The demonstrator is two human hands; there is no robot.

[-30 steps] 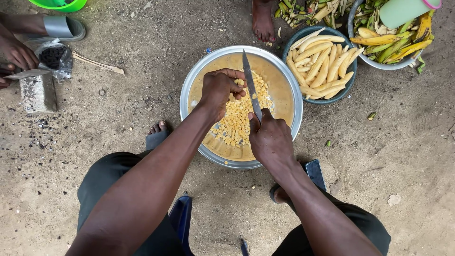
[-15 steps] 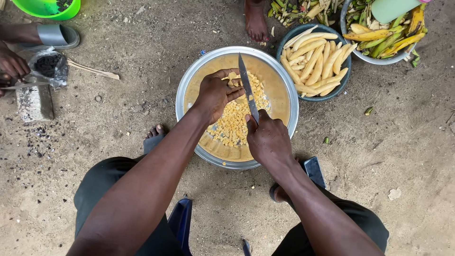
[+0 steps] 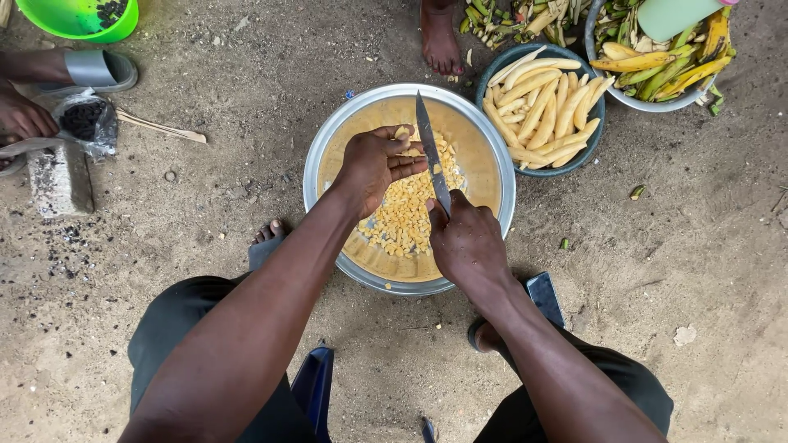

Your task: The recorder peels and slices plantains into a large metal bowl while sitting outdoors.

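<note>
Your right hand (image 3: 468, 242) was clenched around the handle of a knife (image 3: 432, 152), blade pointing away from you over the metal basin (image 3: 328, 139) on the dirt floor (image 3: 246, 107). Your left hand (image 3: 373, 164) gripped a piece of peeled plantain (image 3: 402, 131) against the blade, fingers (image 3: 408, 166) curled around it, above the yellow chopped pieces (image 3: 402, 217) heaped in the basin. Just beside the basin's far right rim stood a dark bowl (image 3: 593, 135) of whole peeled plantains (image 3: 542, 107).
</note>
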